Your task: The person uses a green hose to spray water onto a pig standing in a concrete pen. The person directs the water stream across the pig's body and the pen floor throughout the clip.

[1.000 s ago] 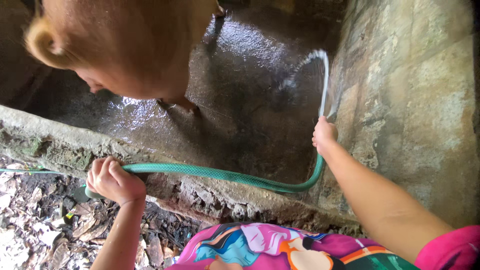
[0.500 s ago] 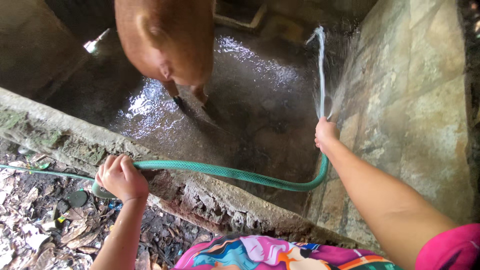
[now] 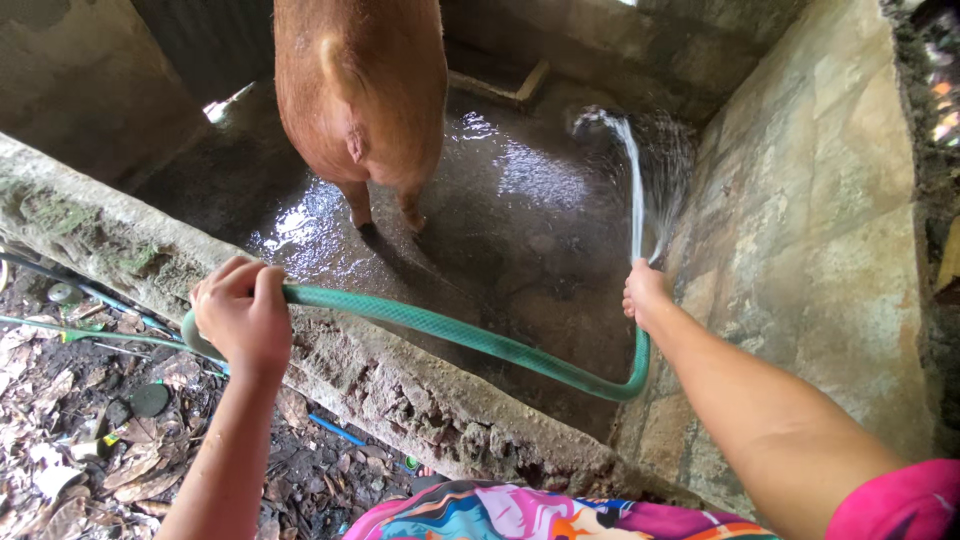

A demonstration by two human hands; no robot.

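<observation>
Dry leaves (image 3: 70,470) and scraps of litter cover the ground outside a low, crumbling concrete wall (image 3: 400,385). At that wall the person's left hand (image 3: 243,318) is curled tight around a green hose (image 3: 470,338), fingers wrapped over it where it crosses the top of the wall. From there the hose runs across the wet pen floor (image 3: 520,230) and bends upward in a soft loop into the right hand (image 3: 645,293), which is closed around its end, apparently pinching the mouth so that a thin jet of water (image 3: 633,190) arcs toward the far corner. A brown pig (image 3: 360,90) stands on the glistening floor with its rear to the camera, well apart from the spray. A stained stone wall (image 3: 830,230) rises on the right.

The hose looks light and pliable, bending easily but likely to whip or twist under pressure, and probably slick where wet. Holding it near the end to aim and farther back to feed slack, as both hands do here, seems the surest grip.
</observation>
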